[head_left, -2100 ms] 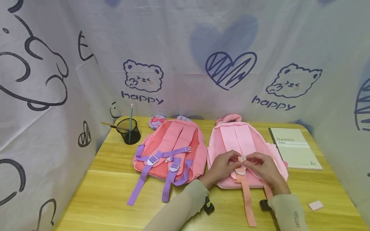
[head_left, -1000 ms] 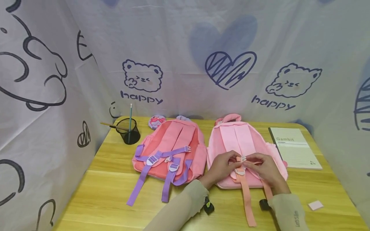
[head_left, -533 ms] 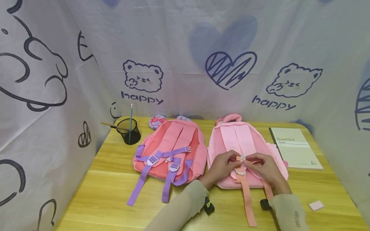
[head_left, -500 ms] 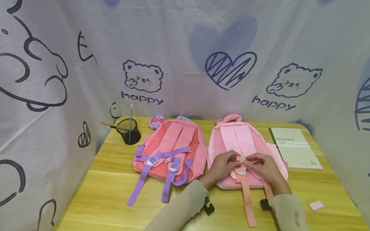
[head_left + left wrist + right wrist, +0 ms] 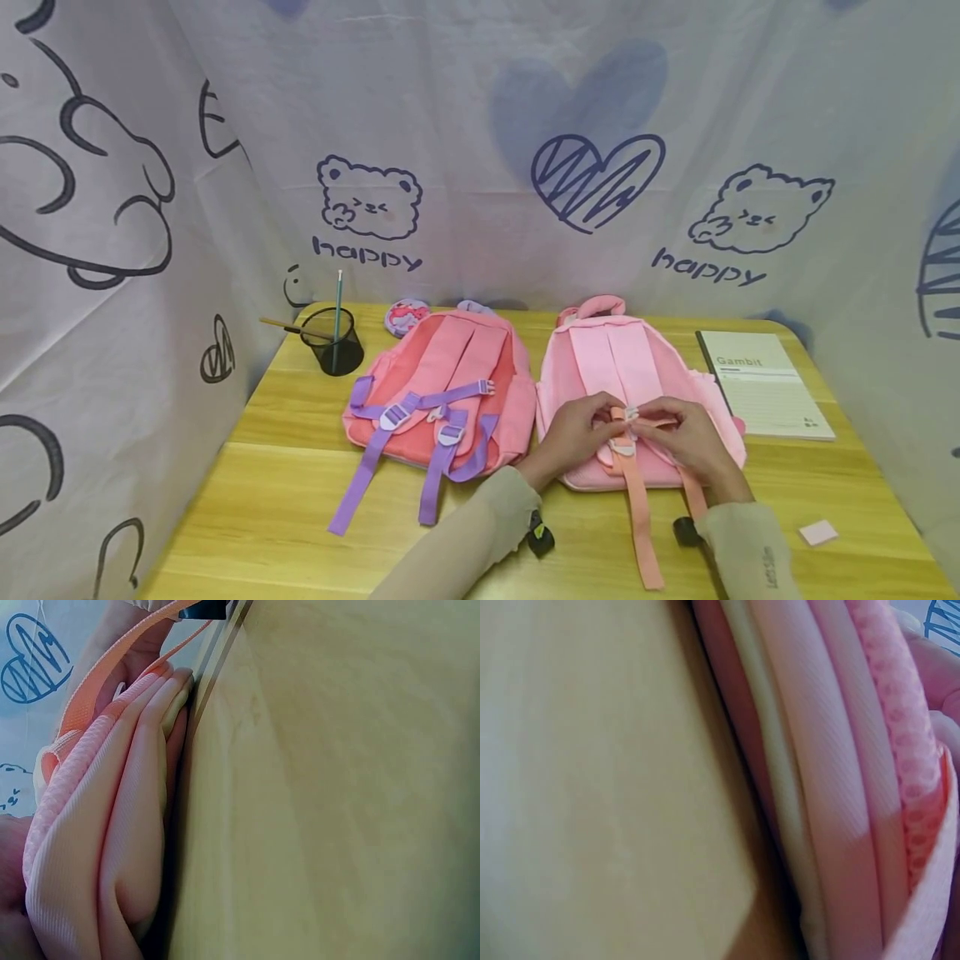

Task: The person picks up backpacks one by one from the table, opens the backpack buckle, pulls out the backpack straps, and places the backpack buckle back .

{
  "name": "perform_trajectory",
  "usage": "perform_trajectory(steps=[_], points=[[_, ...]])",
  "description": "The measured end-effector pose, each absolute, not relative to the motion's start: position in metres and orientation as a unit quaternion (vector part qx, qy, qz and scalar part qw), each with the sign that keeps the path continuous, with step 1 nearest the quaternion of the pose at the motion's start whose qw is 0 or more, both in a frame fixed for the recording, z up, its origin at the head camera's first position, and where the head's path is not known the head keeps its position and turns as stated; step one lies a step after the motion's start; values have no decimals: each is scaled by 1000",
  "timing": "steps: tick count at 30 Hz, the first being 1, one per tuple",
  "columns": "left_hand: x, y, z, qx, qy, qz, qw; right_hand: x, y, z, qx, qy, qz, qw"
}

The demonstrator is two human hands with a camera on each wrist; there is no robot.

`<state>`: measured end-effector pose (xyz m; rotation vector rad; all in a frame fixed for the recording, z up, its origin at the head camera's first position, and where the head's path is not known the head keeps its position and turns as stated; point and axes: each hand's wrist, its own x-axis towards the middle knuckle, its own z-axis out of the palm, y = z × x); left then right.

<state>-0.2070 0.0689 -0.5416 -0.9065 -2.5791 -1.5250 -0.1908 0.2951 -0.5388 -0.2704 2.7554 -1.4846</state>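
Note:
A light pink backpack (image 5: pixel 603 358) lies back side up on the table, its padded shoulder straps uppermost. Over its lower part, both hands meet at a small white plastic buckle (image 5: pixel 632 413) on orange webbing. My left hand (image 5: pixel 576 433) pinches the buckle's left side, where the webbing loops through, between thumb and fingers. From the right, my right hand (image 5: pixel 692 433) pinches the other side. Fingertips partly hide the buckle. Just below sits a white strap adjuster (image 5: pixel 622 447), with an orange strap tail (image 5: pixel 641 525) hanging toward the table's front. Both wrist views show mostly the backpack's pink edge (image 5: pixel 82 847).
A coral-pink backpack (image 5: pixel 438 354) with purple straps (image 5: pixel 367 483) lies close on the left. Behind it stands a black mesh pen cup (image 5: pixel 341 354) with pencils. A notebook (image 5: pixel 772 392) and a small pink eraser-like block (image 5: pixel 817 532) lie on the right of the wooden table (image 5: pixel 277 517).

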Motion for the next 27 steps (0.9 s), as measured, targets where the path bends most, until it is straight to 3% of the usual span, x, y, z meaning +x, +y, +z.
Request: perform_trajectory(steps=[27], points=[[-207,70,-542,-281,-831,-481,6,-192,292,-541,-85,862,-499,8]])
